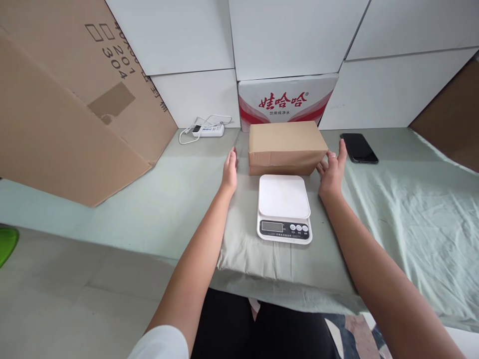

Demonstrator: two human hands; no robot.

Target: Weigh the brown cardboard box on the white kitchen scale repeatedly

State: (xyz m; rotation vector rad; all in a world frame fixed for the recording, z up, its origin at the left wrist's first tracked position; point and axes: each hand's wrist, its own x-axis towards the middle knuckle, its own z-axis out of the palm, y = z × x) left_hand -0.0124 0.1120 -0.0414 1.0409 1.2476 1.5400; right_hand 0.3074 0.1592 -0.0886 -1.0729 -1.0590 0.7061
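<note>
A closed brown cardboard box [286, 144] sits on the green cloth, just behind a white kitchen scale [284, 197]. The scale's platform is bare and its display looks blank. To the left of the box, with a small gap, my left hand [230, 169] is upright with fingers stretched out and nothing in it. On the other side, my right hand [332, 172] has its fingers spread at the box's right end; some fingertips are partly hidden there, and whether they touch it I cannot tell.
Behind the box stands a white-and-red printed carton [286, 97] against white panels. A white power strip [208, 130] with a cable lies back left, and a black phone [359, 148] lies right. A large cardboard carton [75, 114] fills the left side of the cloth-covered table [164, 199].
</note>
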